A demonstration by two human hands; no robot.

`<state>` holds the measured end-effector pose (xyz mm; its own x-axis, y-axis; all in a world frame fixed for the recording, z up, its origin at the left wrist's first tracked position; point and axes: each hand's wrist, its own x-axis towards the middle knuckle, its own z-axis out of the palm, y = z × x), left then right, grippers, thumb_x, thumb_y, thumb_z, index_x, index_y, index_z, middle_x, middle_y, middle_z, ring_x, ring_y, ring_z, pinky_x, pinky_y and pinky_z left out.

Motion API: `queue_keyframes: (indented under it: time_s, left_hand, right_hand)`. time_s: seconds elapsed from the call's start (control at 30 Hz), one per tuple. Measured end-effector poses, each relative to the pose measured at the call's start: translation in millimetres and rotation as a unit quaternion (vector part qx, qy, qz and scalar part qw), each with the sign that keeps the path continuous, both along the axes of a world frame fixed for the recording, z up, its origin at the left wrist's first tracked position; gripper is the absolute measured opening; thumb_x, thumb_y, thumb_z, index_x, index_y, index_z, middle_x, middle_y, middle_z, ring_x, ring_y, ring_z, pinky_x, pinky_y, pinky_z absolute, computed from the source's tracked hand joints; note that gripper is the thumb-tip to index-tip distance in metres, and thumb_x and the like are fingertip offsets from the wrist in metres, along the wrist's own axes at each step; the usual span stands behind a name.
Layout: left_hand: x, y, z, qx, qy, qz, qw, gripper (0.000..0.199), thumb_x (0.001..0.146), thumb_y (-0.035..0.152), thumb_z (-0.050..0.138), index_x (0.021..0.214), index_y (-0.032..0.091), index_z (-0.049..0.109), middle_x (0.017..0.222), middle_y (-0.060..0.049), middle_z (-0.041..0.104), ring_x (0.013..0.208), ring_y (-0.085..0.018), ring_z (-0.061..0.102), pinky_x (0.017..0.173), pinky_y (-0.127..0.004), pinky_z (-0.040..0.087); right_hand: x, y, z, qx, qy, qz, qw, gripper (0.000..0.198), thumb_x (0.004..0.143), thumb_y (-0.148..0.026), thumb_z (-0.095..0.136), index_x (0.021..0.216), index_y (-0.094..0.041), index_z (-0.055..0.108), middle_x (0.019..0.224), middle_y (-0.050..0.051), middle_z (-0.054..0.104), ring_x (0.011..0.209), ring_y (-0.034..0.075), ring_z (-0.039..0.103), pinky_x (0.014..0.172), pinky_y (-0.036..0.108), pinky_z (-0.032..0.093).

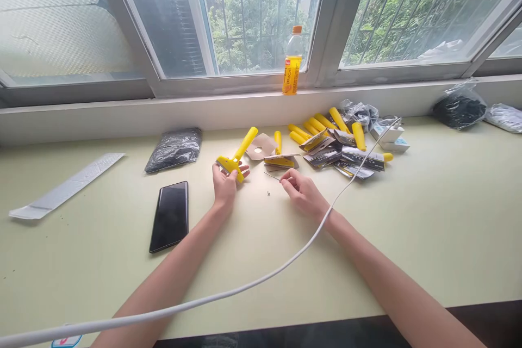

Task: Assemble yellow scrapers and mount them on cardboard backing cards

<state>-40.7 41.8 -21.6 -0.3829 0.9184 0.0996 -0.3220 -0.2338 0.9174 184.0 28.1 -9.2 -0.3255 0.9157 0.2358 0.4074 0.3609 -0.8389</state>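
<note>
My left hand (227,184) grips a yellow scraper (232,165) by its wide head, the handle pointing up and to the right. Between the thumb and fingers of my right hand (303,191) is a thin metal rod (271,175), perhaps a hex key; its tip points left toward the scraper but stays apart from it. A tiny metal piece (268,193), screw-like, lies on the table between my hands. Behind them are a brown card with a round hole (261,147) and another yellow scraper (281,161) in card packaging.
Several packaged yellow scrapers (322,136) are heaped at the back right. A white cable (281,267) crosses over my right wrist and left forearm. A black phone (169,217), dark plastic-wrapped pack (174,149) and pale strip (67,187) lie left. A drink bottle (292,68) stands on the sill.
</note>
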Motion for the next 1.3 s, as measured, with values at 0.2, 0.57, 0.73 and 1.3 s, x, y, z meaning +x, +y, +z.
queue_keyframes:
  time_s: [0.2, 0.57, 0.73, 1.3]
  left_hand:
    - [-1, -1, 4.7, -0.008, -0.064, -0.020, 0.998, 0.048, 0.078, -0.002, 0.057, 0.110, 0.026, 0.035, 0.115, -0.007, 0.069, 0.102, -0.025, 0.077, 0.097, -0.057, 0.059]
    - [-10, 1, 7.3, 0.033, -0.134, 0.055, 0.989, 0.045, 0.084, -0.001, 0.055, 0.110, 0.028, 0.034, 0.127, -0.007, 0.067, 0.109, -0.023, 0.074, 0.100, -0.060, 0.057]
    - [-11, 3, 6.4, 0.020, -0.135, 0.014, 0.991, 0.043, 0.086, 0.003, 0.060, 0.111, 0.028, 0.034, 0.113, -0.007, 0.071, 0.106, -0.024, 0.076, 0.100, -0.062, 0.056]
    - [9, -17, 19.4, 0.026, -0.077, -0.220, 0.972, 0.054, 0.075, 0.017, 0.084, 0.106, 0.024, 0.041, 0.116, -0.012, 0.076, 0.113, -0.031, 0.074, 0.108, -0.063, 0.048]
  right_hand:
    - [-4, 4, -7, -0.002, 0.070, 0.007, 0.997, 0.017, 0.086, -0.032, 0.057, 0.088, -0.016, 0.062, 0.065, -0.002, 0.050, 0.061, 0.012, 0.044, 0.055, 0.026, 0.032]
    - [21, 8, -5, 0.039, 0.017, 0.050, 0.998, 0.009, 0.075, -0.018, 0.050, 0.066, -0.017, 0.052, 0.059, -0.003, 0.044, 0.056, 0.010, 0.035, 0.052, 0.027, 0.025]
    - [24, 12, -6, 0.032, 0.038, 0.031, 0.998, 0.008, 0.076, -0.019, 0.052, 0.069, -0.017, 0.055, 0.059, -0.002, 0.045, 0.055, 0.011, 0.036, 0.052, 0.027, 0.025]
    - [-18, 3, -15, 0.124, 0.046, 0.017, 0.991, 0.027, 0.090, -0.042, 0.073, 0.091, -0.018, 0.061, 0.059, -0.007, 0.033, 0.054, 0.010, 0.031, 0.055, 0.026, 0.028]
